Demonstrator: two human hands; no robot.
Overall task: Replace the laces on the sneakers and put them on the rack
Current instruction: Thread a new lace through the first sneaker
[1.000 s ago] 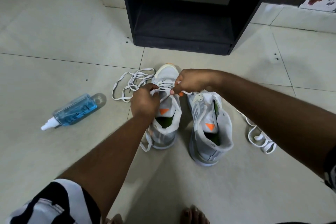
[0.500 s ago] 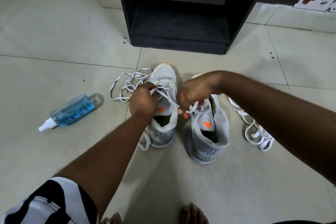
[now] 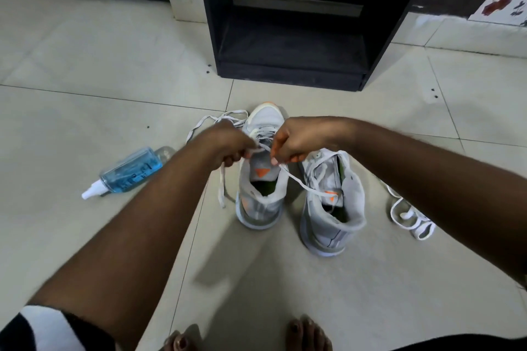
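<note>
1. Floor (image 3: 85, 71): pale tiles, carrying every item below.
2. Rack (image 3: 288, 37): dark, open-fronted, on the floor just beyond the sneakers; top cut off by the frame. It sits lower in view than half a second ago, so more of its upper shelf shows.
3. Right sneaker (image 3: 330, 208): grey-white, upright, heel toward the person, beside its mate.
4. Left sneaker (image 3: 261, 194): upright, toe toward the rack; eyelet area hidden behind the hands.
5. Spray bottle (image 3: 128, 171): blue, lying on its side, left of the sneakers.
6. Left hand (image 3: 228, 145): clenched around one lace end; motion-blurred.
7. Right hand (image 3: 296, 142): pinching the other end. Half a second ago it was lower, over the right sneaker; now it is raised beside the left hand.
8. Lace (image 3: 302, 184): white, trailing from the right hand across onto the right sneaker.
9. Loose lace (image 3: 410, 219): heaped right of the sneakers, partly covered by the forearm.
10. Second loose lace (image 3: 211, 120): mostly hidden behind the left hand.
</note>
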